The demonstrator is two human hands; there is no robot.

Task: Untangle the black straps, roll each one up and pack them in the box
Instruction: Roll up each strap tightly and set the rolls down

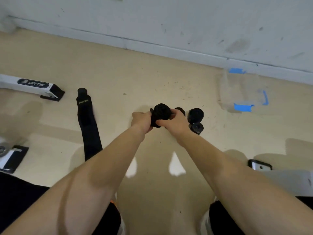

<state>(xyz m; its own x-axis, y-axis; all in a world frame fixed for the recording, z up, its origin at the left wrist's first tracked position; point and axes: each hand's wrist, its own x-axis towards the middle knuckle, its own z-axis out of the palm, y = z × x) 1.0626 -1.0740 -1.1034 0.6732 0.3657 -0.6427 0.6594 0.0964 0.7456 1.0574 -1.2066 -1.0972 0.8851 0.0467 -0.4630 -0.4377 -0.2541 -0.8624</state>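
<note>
From the head view, both forearms reach forward and converge over the beige floor [160,73], wrists close together. The left hand [141,120] and the right hand [174,122] hold one rolled strap [160,114] between them, lifted in front of the person. The left hand grips its left side. The right hand curls round its right side, with the thumb pressed against the lower front.

Counted, there are four rolls. One is in the hands and three lie on the floor just to the right. Of those three, the far roll [196,114] sits just above the near roll [197,128], and the hidden roll [180,110] shows only partly behind the right hand.

One unrolled strap [88,126] lies flat on the floor well to the left, printed with small letters near its far end. One clear box [240,89] with blue clips stands farther right, near the white wall [169,22], apart from the rolls. A white bar [28,85] marked BRTW lies at the far left.
</note>
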